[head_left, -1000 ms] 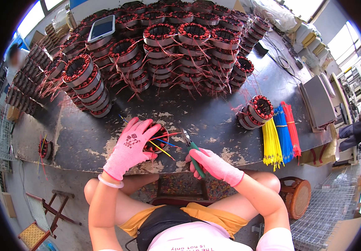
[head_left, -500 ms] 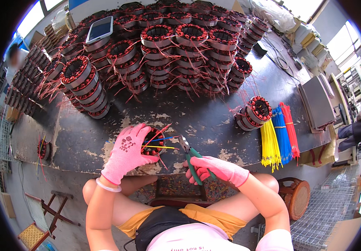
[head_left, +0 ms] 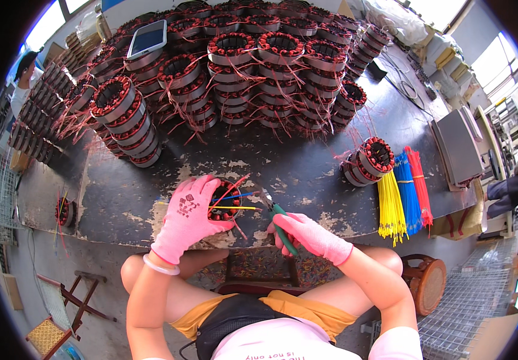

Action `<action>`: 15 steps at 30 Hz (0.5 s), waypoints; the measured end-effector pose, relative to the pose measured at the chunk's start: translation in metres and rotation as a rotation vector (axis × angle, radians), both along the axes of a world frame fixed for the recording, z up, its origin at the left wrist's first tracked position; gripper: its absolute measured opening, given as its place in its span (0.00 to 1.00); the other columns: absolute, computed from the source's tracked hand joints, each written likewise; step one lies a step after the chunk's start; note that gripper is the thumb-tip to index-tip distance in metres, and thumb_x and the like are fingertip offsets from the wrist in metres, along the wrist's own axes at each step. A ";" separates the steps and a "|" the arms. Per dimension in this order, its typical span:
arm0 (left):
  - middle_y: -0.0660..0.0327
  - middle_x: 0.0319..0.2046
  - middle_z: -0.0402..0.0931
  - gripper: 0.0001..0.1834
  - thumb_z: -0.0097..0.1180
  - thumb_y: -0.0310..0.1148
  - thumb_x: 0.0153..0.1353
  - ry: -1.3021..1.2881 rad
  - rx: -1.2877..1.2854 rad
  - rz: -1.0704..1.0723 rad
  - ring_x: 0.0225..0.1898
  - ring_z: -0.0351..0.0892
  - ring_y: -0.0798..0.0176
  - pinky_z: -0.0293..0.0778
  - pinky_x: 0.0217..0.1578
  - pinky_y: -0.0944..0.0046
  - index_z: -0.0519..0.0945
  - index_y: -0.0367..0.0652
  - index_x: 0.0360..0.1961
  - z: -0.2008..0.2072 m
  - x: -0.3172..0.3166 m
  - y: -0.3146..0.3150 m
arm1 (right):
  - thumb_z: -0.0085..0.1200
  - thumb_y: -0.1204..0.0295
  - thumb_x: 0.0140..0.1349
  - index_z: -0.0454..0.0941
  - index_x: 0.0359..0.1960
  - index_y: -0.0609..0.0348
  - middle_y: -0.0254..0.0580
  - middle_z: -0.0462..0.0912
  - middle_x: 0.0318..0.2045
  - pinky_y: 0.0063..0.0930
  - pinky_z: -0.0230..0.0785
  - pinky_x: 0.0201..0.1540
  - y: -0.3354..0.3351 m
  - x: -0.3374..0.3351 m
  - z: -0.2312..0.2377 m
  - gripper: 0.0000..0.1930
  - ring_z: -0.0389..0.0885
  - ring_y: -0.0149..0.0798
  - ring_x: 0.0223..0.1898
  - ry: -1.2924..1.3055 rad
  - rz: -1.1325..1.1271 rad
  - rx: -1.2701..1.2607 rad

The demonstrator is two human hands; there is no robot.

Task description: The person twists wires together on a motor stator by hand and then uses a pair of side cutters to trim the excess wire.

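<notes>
My left hand [head_left: 188,211], in a pink glove, wraps over the left side of a motor stator [head_left: 225,217] with red windings near the table's front edge. Blue, yellow and red wires stick out of it to the right. In my right hand [head_left: 314,236], also gloved in pink, is a pair of green-handled cutting pliers [head_left: 277,210]. Their metal jaws are close to the ends of the wires; I cannot tell whether they touch. The handles look squeezed together, and the fingers partly cover them.
Tall stacks of stators [head_left: 229,66] fill the back of the dark, scratched table [head_left: 295,180]. A tablet-like device [head_left: 148,39] lies on one stack. At right are a short stator stack [head_left: 371,159] and bundles of yellow [head_left: 390,204], blue [head_left: 407,192] and red wires [head_left: 419,186]. Another stator [head_left: 65,212] sits at far left.
The pliers' handles have come closer together, and my right hand has shifted slightly up and to the right. My left hand stays on the stator. The view has shifted a little.
</notes>
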State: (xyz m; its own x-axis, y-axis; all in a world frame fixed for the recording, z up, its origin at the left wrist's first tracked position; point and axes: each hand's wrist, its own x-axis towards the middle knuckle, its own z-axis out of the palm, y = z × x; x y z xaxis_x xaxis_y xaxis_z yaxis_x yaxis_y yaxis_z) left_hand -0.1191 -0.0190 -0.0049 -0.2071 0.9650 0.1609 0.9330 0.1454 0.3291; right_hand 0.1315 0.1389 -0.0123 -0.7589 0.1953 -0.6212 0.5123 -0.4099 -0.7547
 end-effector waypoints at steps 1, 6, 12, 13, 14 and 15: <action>0.49 0.63 0.73 0.49 0.80 0.50 0.40 -0.007 -0.045 0.064 0.63 0.72 0.40 0.68 0.65 0.46 0.74 0.40 0.63 0.001 0.005 0.001 | 0.49 0.48 0.75 0.76 0.54 0.63 0.40 0.84 0.34 0.27 0.75 0.34 0.003 0.003 0.000 0.27 0.85 0.34 0.31 -0.001 -0.023 -0.024; 0.48 0.64 0.71 0.53 0.80 0.50 0.40 -0.083 -0.082 0.178 0.63 0.73 0.40 0.69 0.64 0.46 0.70 0.39 0.67 0.010 0.011 -0.003 | 0.50 0.44 0.73 0.72 0.61 0.61 0.41 0.84 0.44 0.26 0.77 0.45 0.003 0.021 0.020 0.32 0.87 0.35 0.40 -0.028 -0.034 -0.164; 0.48 0.66 0.70 0.55 0.79 0.50 0.41 -0.034 -0.127 0.060 0.63 0.72 0.40 0.69 0.65 0.47 0.69 0.40 0.69 0.007 0.004 -0.001 | 0.49 0.41 0.73 0.72 0.59 0.61 0.41 0.85 0.43 0.30 0.79 0.45 0.001 0.016 0.004 0.33 0.87 0.36 0.39 -0.037 0.113 -0.194; 0.48 0.66 0.70 0.55 0.79 0.50 0.41 -0.039 -0.132 0.065 0.64 0.72 0.40 0.69 0.65 0.47 0.69 0.40 0.69 0.008 0.004 -0.001 | 0.49 0.41 0.73 0.72 0.59 0.61 0.41 0.85 0.43 0.30 0.79 0.45 0.002 0.013 0.003 0.33 0.87 0.36 0.39 -0.025 0.114 -0.193; 0.48 0.66 0.70 0.55 0.79 0.51 0.41 -0.044 -0.137 0.070 0.64 0.72 0.40 0.68 0.65 0.47 0.69 0.40 0.69 0.009 0.004 -0.001 | 0.48 0.41 0.73 0.72 0.57 0.60 0.41 0.85 0.42 0.30 0.79 0.45 0.002 0.011 0.001 0.31 0.87 0.36 0.39 -0.016 0.106 -0.192; 0.49 0.66 0.70 0.55 0.79 0.51 0.41 -0.048 -0.138 0.063 0.64 0.72 0.40 0.68 0.65 0.47 0.69 0.40 0.69 0.010 0.004 0.000 | 0.48 0.41 0.73 0.73 0.56 0.60 0.41 0.85 0.41 0.30 0.79 0.44 0.002 0.009 0.001 0.31 0.87 0.36 0.38 -0.016 0.094 -0.191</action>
